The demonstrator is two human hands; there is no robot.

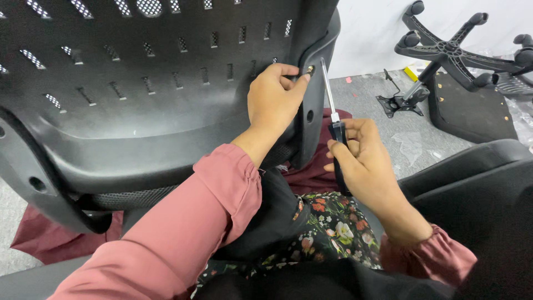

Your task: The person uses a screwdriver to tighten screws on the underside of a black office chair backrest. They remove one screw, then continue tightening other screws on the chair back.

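Black chair back [139, 100], left hand [275, 97] pinching a screw [310, 70], right hand [363, 158] clamped on screwdriver [333, 119].

the left hand [273, 99] is raised, back toward the camera, thumb and forefinger pinched together at their tips, the other fingers curled under. its forearm, in a dusty-pink gathered-cuff sleeve [183, 228], runs up from the lower left. the right hand [363, 160] sits lower (and nearer the body), fingers wrapped closed, wrist bent, in a matching pink cuff.
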